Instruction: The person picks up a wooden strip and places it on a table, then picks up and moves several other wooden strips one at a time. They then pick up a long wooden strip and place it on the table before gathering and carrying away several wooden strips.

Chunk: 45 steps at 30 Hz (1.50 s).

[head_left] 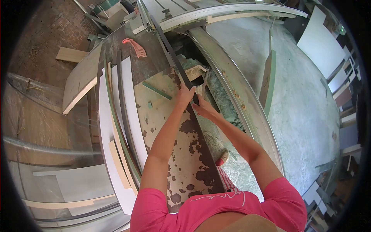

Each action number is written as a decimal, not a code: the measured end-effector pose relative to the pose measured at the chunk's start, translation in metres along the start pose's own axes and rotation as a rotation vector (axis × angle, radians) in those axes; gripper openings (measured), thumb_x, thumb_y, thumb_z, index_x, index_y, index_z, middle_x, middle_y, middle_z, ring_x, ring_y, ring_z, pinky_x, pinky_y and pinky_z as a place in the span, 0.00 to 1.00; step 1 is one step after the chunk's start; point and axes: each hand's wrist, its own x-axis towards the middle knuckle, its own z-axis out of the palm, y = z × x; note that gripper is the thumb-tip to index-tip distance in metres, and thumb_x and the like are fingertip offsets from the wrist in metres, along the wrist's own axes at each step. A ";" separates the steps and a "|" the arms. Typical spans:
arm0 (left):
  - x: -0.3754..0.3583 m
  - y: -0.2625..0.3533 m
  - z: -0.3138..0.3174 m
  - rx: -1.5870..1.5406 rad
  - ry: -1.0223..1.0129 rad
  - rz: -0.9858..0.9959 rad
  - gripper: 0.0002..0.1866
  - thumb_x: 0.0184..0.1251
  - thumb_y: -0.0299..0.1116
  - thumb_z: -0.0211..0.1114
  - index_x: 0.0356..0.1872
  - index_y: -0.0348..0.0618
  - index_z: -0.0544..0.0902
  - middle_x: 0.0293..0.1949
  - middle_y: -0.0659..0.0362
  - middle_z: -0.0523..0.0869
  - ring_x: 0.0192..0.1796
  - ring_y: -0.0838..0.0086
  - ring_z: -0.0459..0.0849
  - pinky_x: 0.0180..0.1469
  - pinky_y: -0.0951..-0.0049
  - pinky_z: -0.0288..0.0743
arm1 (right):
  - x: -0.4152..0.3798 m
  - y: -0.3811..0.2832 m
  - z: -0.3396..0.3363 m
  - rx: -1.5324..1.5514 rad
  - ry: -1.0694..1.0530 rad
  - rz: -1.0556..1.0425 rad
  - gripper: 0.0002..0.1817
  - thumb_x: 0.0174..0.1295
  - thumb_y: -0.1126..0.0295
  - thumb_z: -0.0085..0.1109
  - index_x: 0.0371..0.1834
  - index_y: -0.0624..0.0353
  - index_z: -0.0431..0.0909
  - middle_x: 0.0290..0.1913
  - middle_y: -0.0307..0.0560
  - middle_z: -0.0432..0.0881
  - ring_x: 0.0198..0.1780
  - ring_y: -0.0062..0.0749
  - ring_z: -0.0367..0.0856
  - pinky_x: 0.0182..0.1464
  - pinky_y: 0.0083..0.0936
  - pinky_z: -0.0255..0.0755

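A long, narrow dark strip runs away from me along the edge of a worn bench top with flaking brown patches. My left hand is closed around its near part from the left. Just behind and to the right, my right hand grips the same strip, its fingers partly hidden against the edge. To the left of my hands, a thin green offcut lies flat on the bench. Farther off rests a pink-red push stick with a comb-like shape.
White boards and narrow strips lie along the bench's left side. To the right, a metal rail runs lengthwise beside a gap with dust and scraps. A crosswise fence spans the far end. A green-edged panel stands farther right.
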 end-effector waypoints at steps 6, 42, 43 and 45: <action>0.029 -0.006 0.010 0.120 0.065 -0.004 0.37 0.59 0.41 0.53 0.62 0.26 0.50 0.31 0.43 0.82 0.26 0.63 0.82 0.27 0.64 0.76 | 0.006 -0.007 0.000 0.015 -0.014 -0.017 0.36 0.64 0.56 0.48 0.68 0.65 0.44 0.32 0.55 0.75 0.27 0.33 0.74 0.31 0.31 0.67; 0.045 0.001 -0.025 0.367 0.039 -0.013 0.45 0.59 0.58 0.53 0.69 0.41 0.45 0.57 0.40 0.71 0.57 0.52 0.73 0.57 0.59 0.68 | 0.052 -0.013 0.005 -0.264 0.117 -0.100 0.41 0.56 0.53 0.53 0.70 0.50 0.46 0.39 0.63 0.79 0.42 0.56 0.78 0.41 0.44 0.69; 0.047 0.001 -0.026 0.365 0.040 -0.016 0.45 0.59 0.58 0.53 0.69 0.41 0.45 0.57 0.40 0.71 0.57 0.52 0.73 0.57 0.59 0.68 | 0.054 -0.014 0.003 -0.274 0.127 -0.114 0.41 0.56 0.53 0.53 0.70 0.50 0.46 0.39 0.63 0.79 0.42 0.56 0.78 0.41 0.44 0.69; 0.052 -0.002 -0.027 0.299 0.036 -0.030 0.45 0.60 0.59 0.52 0.69 0.40 0.45 0.56 0.40 0.71 0.58 0.52 0.72 0.58 0.58 0.67 | 0.066 -0.001 0.006 -0.310 0.187 -0.205 0.40 0.57 0.53 0.53 0.70 0.50 0.46 0.39 0.64 0.79 0.41 0.57 0.78 0.41 0.44 0.69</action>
